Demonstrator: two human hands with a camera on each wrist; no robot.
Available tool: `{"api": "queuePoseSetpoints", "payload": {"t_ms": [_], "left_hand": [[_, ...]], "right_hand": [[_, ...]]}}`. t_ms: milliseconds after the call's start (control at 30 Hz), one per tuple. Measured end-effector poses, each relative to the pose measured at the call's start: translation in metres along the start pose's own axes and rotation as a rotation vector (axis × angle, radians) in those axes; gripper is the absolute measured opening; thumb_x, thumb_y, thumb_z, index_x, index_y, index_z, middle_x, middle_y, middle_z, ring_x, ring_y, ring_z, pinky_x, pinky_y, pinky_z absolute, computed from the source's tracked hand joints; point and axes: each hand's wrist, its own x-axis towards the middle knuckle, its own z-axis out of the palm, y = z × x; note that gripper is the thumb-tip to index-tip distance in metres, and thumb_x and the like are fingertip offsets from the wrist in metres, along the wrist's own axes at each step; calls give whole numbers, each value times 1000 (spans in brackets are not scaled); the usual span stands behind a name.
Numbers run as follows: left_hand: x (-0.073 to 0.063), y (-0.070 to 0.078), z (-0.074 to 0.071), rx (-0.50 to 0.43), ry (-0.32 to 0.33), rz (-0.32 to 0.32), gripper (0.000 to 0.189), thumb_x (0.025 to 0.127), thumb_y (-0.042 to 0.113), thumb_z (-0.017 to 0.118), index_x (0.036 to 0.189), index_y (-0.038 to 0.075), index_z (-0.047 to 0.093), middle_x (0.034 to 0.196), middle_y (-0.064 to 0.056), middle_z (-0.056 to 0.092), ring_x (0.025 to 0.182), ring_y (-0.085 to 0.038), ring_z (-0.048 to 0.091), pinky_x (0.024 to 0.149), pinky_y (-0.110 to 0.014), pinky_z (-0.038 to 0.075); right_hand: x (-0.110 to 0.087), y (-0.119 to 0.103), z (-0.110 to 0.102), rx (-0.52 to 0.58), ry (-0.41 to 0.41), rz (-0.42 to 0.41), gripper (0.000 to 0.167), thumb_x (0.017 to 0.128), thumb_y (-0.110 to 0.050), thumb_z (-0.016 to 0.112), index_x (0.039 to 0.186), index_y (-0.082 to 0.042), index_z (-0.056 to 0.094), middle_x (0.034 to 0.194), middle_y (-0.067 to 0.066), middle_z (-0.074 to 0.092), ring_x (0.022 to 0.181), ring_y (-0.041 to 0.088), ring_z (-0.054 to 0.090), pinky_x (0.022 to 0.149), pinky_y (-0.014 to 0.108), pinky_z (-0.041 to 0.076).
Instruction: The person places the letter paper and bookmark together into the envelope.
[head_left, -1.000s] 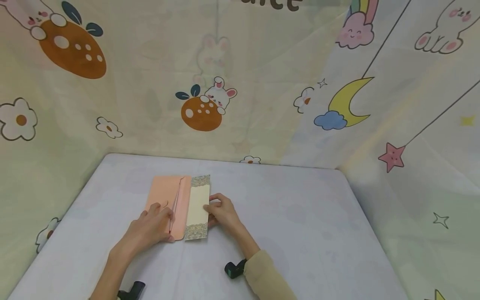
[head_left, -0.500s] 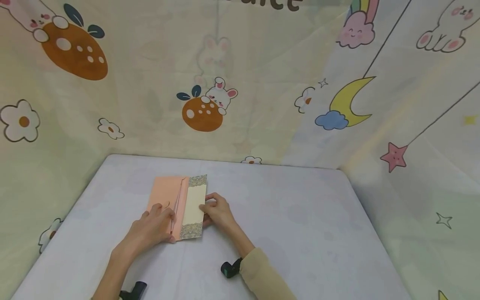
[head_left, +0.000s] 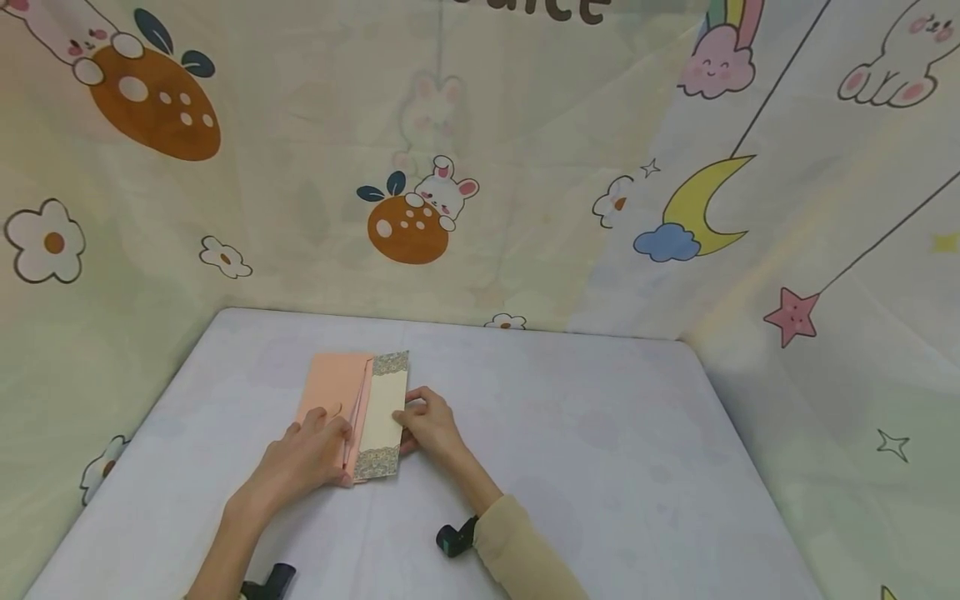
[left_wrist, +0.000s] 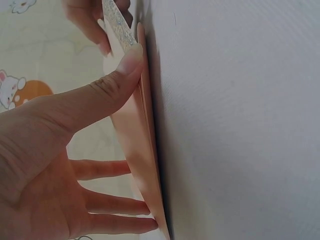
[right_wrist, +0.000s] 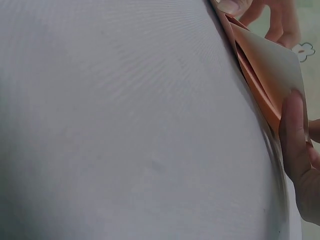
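A peach-pink envelope (head_left: pixel 330 382) lies on the white table, left of the middle. My left hand (head_left: pixel 303 450) rests on it; in the left wrist view the fingers (left_wrist: pixel 112 205) are straight and spread against it, the thumb on its edge. My right hand (head_left: pixel 437 427) pinches the right edge of a cream card (head_left: pixel 382 408) with patterned silver-grey bands at both ends. The card's left part goes in at the envelope's opening, and the rest sticks out to the right. In the right wrist view the card (right_wrist: pixel 280 62) tilts up from the gaping envelope mouth (right_wrist: pixel 257 85).
The white tabletop (head_left: pixel 585 433) extends to the right of the hands. Behind and at both sides hang cloth walls (head_left: pixel 300 167) printed with cartoon rabbits, flowers and a moon. Black wrist devices (head_left: pixel 456 540) sit at both wrists.
My right hand has moved left with the card, so less of the envelope's pink strip shows beside it. The left hand has stayed on the envelope.
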Motion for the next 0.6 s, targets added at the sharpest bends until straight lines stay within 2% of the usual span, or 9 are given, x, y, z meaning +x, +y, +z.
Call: {"api": "queuePoseSetpoints", "payload": {"t_ms": [167,400,600], "left_hand": [[-1,1,-1,-5,-14,-13,57,65,43,95,106,25,60,136,-21,50,92,-36,55,59,-51,49],[-2,2,-1,-5,-6,-9,56,64,40,95,105,27,58,139,-26,48,101,-46,58,64,-60,50],[-2,3,-2,-13,-14,-16,57,65,40,96,106,26,59,139,-26,49,102,-46,57,65,-62,50]], "right_hand": [[2,3,1,-6,-8,0,34,97,-9,68,126,2,54,83,23,74,54,27,70,56,38,59],[5,5,6,56,-36,3,31,96,-5,68,122,1,53,81,24,74,54,28,72,56,40,60],[5,4,9,28,-43,8,30,96,-4,68,122,-1,53,77,19,73,49,24,69,54,37,59]]}}
